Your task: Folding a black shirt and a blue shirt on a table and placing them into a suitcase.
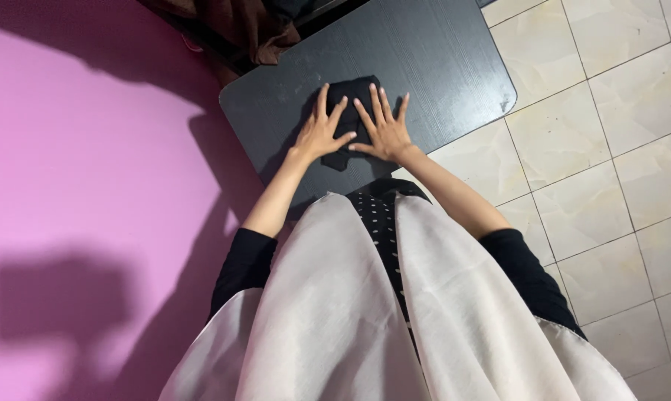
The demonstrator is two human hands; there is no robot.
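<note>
A dark worktop (439,59) with rounded corners stands on a floor of pale tiles (610,148). A pink wall (76,163) runs along one side, and brown cloth (239,26) hangs bunched at the worktop's far corner.

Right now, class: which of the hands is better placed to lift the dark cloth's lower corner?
Left hand: its thumb lies right beside the lower corner of the folded dark cloth. The right hand rests slightly farther off.

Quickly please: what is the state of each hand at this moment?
Left hand: open, fingers spread, pressed flat on the folded black cloth.
Right hand: open, fingers spread, flat on the same cloth.
</note>
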